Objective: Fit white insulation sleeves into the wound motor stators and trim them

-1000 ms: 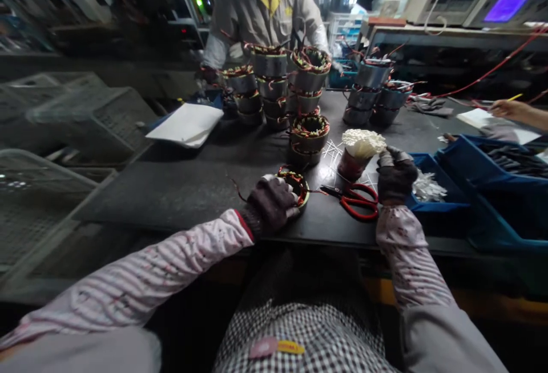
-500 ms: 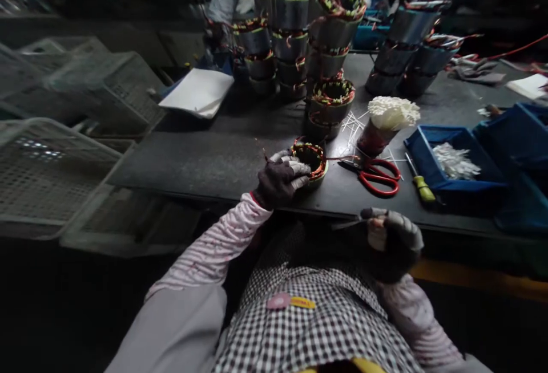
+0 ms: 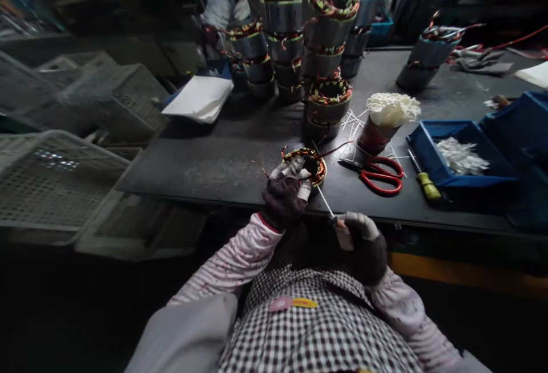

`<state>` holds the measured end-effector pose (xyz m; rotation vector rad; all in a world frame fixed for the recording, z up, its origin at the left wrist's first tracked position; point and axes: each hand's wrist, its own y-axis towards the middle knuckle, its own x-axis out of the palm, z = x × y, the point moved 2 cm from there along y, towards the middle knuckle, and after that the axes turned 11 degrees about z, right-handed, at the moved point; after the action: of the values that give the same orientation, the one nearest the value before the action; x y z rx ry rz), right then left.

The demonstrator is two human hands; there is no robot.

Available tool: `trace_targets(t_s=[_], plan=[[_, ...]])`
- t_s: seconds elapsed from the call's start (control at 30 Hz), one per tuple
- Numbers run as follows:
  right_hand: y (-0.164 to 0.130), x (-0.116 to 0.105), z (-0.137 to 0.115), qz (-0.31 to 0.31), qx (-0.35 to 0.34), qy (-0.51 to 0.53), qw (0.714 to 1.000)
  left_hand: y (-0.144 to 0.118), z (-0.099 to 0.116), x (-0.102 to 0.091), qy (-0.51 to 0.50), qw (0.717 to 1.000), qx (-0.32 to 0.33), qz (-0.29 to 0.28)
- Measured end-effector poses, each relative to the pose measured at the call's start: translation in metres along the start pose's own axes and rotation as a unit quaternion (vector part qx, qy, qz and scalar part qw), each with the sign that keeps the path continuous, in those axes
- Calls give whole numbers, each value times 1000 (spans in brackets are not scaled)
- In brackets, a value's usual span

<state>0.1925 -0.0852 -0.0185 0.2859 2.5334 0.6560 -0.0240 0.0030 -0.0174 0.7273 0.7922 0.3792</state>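
By the table edge, left grip holds a wound ring, right grip a rod.

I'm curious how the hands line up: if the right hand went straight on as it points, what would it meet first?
Probably the wire-wound ring: the white stick in the right hand points at its near side. Depth is unclear; the table edge might come first.

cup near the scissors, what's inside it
White sticks, bunched tightly, their tops above the rim. The cup hides their lower ends and its own bottom.
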Motion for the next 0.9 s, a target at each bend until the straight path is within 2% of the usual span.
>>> trace_targets(t_s=[0.07,0.13,0.23,0.3,0.33,0.4,0.47,0.53,0.63,0.7,0.8,0.9], plan=[[11,5,-6,18,-11,-5,1000,2,4,1,9,1000,6,-7],[27,12,-10,31,-10,-1,999,4,8,3,5,1000,-16,-17],[52,25,-6,18,25,92,995,6,11,4,-57,990,-126,-5],[64,32,-1,-14,80,177,981,6,12,4,-122,971,-206,16],[69,34,1,-28,114,207,971,6,12,3,-144,964,-221,22],[76,35,2,-55,173,238,954,8,13,1,-156,969,-192,19],[82,35,-1,-81,190,230,951,10,13,-1,-146,979,-141,13],[87,34,-7,-108,155,192,963,11,13,-2,-143,982,-123,17],[95,37,-11,-103,76,123,984,12,12,-3,-135,982,-129,19],[99,41,-9,-100,69,100,987,12,12,-2,-127,983,-131,16],[102,46,-6,-129,82,74,985,12,13,-3,-117,986,-120,2],[103,43,-11,-100,-16,9,995,13,13,-7,-124,986,-110,-15]])
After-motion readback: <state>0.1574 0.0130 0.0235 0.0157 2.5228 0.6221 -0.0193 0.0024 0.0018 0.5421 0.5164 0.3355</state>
